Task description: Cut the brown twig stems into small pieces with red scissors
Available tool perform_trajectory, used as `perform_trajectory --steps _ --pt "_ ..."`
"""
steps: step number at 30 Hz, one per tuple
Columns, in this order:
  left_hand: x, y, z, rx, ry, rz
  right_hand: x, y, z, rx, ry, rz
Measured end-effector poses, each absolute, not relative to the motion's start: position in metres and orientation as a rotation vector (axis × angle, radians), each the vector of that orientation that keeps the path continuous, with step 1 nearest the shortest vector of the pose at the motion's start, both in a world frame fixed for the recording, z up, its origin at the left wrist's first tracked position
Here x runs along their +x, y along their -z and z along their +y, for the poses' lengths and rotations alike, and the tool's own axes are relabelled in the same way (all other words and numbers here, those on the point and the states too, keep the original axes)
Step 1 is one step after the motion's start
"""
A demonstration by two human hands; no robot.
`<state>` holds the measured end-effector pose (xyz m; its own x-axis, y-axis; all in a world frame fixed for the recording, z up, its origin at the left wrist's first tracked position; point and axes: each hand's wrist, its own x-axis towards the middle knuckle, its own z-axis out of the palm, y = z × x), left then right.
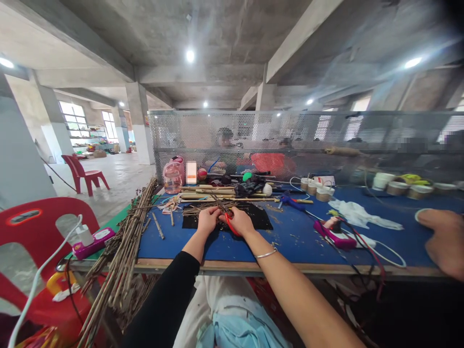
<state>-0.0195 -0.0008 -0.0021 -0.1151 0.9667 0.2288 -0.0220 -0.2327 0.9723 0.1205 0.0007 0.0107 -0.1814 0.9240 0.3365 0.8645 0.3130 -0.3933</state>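
A twig bundle and sticks are bordering a black cloth on the bench; over it, the right hand is gripping scissors slanting forward-left, the left hand pinching shut, contents unclear.

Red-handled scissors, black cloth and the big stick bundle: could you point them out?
Red-handled scissors [229, 223]: head view, on the red handle.
Black cloth [259, 219]: head view, on its right part.
Stick bundle [122, 258]: head view, around the middle of its length.
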Motion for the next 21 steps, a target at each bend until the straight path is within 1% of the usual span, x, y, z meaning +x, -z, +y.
perform_trajectory --steps 5,15,21 --pt "-0.0204 0.0074 0.0055 1.268 -1.478 1.113 0.1199 -0.0101 0.0013 -1.584 -0.173 -2.085" --pt "-0.0172 0.0075 0.0044 1.216 -1.455 1.041 0.1181 -0.0075 0.0011 -1.440 -0.037 -2.083" --pt "-0.0163 0.0073 0.0047 1.205 -1.438 0.976 0.1178 -0.0105 -0.0021 -1.474 -0.110 -2.074"
